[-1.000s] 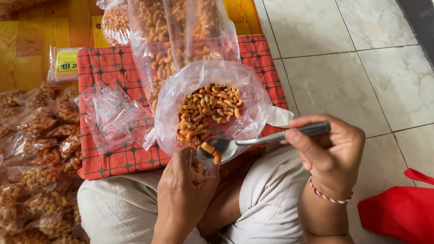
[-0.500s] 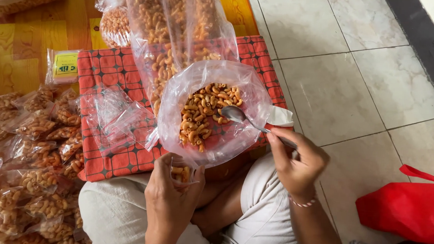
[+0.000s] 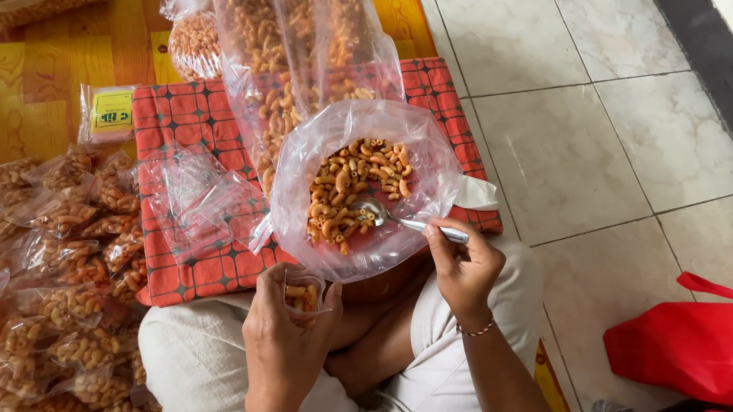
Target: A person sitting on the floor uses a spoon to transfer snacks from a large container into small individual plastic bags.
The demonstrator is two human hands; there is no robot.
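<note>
Pinching the handle of a metal spoon [image 3: 382, 215], your right hand [image 3: 462, 270] keeps its fingers closed on it, the spoon's long axis running left and far so the bowl sits among the orange macaroni in the open plastic bag [image 3: 359, 189]. Your left hand [image 3: 285, 341], near and left of the spoon bowl, grips a small clear packet [image 3: 302, 295] upright, mouth open, just below the bag's near edge, on the red checked cushion [image 3: 186, 265].

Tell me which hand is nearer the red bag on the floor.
Right. The right hand, gripping the spoon, sits closer to the red bag; the left hand holds a small packet farther away.
</note>
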